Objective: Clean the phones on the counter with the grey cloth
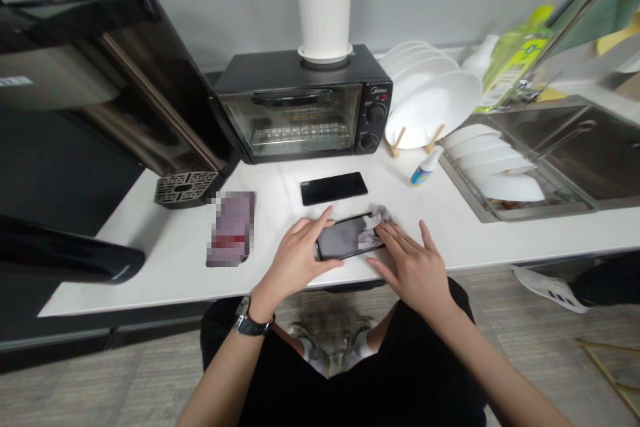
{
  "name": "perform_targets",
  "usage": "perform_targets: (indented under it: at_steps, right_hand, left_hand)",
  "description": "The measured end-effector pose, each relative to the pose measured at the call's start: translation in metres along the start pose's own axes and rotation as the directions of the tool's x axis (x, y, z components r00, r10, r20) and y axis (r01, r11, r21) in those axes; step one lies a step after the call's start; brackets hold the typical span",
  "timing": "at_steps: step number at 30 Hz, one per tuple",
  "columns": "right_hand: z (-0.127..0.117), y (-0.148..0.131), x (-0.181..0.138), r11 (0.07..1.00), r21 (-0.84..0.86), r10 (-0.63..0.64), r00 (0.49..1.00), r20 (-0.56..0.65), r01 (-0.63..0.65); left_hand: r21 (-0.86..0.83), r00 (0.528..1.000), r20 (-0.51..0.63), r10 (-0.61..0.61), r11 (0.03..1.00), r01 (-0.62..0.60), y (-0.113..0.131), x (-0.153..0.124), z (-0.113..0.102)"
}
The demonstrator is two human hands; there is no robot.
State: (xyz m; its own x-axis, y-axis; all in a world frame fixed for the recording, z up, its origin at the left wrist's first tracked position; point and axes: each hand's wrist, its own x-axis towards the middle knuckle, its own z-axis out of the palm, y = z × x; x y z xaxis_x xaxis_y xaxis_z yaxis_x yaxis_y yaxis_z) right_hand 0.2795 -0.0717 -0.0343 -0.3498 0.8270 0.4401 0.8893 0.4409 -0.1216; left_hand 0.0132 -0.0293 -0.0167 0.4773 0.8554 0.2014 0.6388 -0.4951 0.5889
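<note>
A dark smartphone (340,239) lies flat on the white counter (165,273) in front of me. My left hand (299,250) grips its left end, with the thumb along the near edge and the fingers at the far edge. On the phone's right end, my right hand (411,263) presses a crumpled grey-white cloth (371,230) against the screen, thumb held apart. The cloth is partly hidden under the fingers. Just beyond lies a second black phone (334,188), screen up. A small spray bottle (425,168) stands to its right.
A pixelated purplish item (233,227) lies at the left, near a black dispenser machine (185,187). Behind are a toaster oven (300,113) topped by a white pot (325,7), and racked plates (435,107). The sink (590,147) is right; someone's shoe (550,288) shows below.
</note>
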Motion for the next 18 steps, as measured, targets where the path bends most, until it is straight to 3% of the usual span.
perform_targets:
  at_steps: [6,11,15,18]
  right_hand:
    - [0.026,-0.051,0.031,0.997,0.020,0.077,0.996,-0.050,-0.076]
    - [0.028,-0.082,0.041,0.959,0.256,-0.130,0.991,0.013,0.122]
    - [0.014,-0.068,0.030,0.922,0.360,-0.181,0.980,0.084,0.139]
    - [-0.001,-0.039,0.013,0.953,0.289,-0.126,0.986,0.105,0.091]
  left_hand:
    - [-0.031,1.000,-0.008,0.007,0.999,-0.007,-0.004,0.003,-0.001]
    - [-0.015,1.000,-0.009,-0.006,1.000,0.006,-0.006,0.001,-0.001]
    - [0.001,1.000,-0.017,0.000,1.000,0.000,-0.004,-0.002,-0.001]
    - [-0.003,0.999,-0.030,-0.012,1.000,0.012,-0.003,-0.004,-0.001]
